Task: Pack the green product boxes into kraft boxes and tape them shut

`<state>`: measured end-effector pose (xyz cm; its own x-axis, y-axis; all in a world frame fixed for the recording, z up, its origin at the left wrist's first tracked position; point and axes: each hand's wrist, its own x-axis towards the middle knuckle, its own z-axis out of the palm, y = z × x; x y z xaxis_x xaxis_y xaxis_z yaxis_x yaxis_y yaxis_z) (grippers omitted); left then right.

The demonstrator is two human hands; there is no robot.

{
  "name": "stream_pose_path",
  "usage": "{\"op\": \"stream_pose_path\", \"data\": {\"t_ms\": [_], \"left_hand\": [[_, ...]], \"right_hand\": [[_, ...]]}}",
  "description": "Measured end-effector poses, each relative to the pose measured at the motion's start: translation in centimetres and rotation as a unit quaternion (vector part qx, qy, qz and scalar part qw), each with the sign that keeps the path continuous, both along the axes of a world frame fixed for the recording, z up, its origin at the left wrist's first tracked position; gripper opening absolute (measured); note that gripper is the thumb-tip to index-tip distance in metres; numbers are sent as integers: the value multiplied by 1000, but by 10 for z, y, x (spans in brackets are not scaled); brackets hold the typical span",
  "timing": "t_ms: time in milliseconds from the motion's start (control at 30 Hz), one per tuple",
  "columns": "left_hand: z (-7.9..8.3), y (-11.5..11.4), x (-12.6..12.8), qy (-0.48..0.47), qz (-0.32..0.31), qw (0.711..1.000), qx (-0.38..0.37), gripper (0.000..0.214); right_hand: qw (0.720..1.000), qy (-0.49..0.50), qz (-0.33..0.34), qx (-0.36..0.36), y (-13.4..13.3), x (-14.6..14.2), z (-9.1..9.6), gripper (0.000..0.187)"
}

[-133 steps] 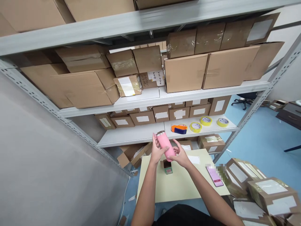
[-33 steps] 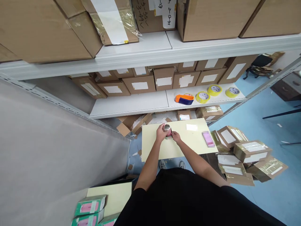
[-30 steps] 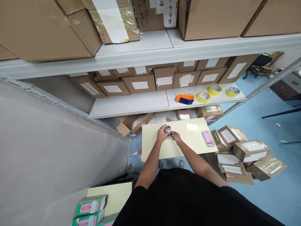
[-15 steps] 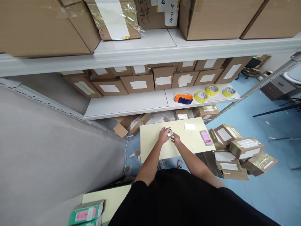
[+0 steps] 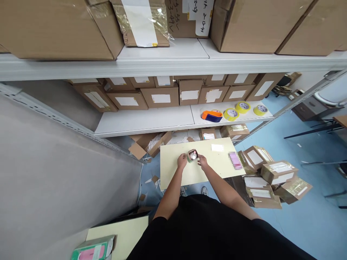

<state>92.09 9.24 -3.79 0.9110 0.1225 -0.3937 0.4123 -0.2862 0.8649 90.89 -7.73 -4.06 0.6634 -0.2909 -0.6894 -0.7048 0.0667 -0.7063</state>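
Note:
A small box stands on the pale yellow table. Its lower left side looks green, its upper part is dark reddish, and a round silvery shape shows in its middle; whether that is an item inside or a print, I cannot make out. My left hand is just left of the box with fingers curled together; what they pinch, if anything, is hidden. At the box's right edge, my right hand has its fingers bent against it.
A white label and a blurred pink item lie on the table's right half. Behind is a shelf with tape rolls, an orange and dark blue tape dispenser and labelled cartons. More cartons are piled right.
My left hand has drawn back left and down from the round silvery thing. The small box around it now shows between my hands. The view has shifted slightly.

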Motion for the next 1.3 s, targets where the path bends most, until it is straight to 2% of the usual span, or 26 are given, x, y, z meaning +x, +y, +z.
{"op": "stream_pose_path", "data": {"t_ms": [100, 233, 400, 733, 1000, 1167, 1300], "left_hand": [[-10, -7, 1, 1, -43, 998, -47, 48], [-16, -16, 13, 0, -67, 994, -91, 61], [-18, -7, 29, 4, -100, 988, -116, 58], [-13, -6, 19, -21, -95, 988, -123, 64], [-4, -2, 21, -53, -126, 972, -192, 44], [-7, 6, 16, -61, -126, 967, -210, 60], [-14, 3, 14, -75, -131, 968, -200, 53]], "right_hand": [[1000, -6, 17, -10, 3, -4, 1, 50], [999, -14, 34, -10, 1, -9, 5, 49], [999, -29, 44, 13, -14, -14, 14, 46], [994, -94, 36, 38, -22, -23, 19, 62], [992, -90, 35, 82, -17, -20, 18, 51], [991, -116, 57, 33, -17, -23, 11, 51], [989, -136, 57, -16, -11, -24, 2, 52]]}}
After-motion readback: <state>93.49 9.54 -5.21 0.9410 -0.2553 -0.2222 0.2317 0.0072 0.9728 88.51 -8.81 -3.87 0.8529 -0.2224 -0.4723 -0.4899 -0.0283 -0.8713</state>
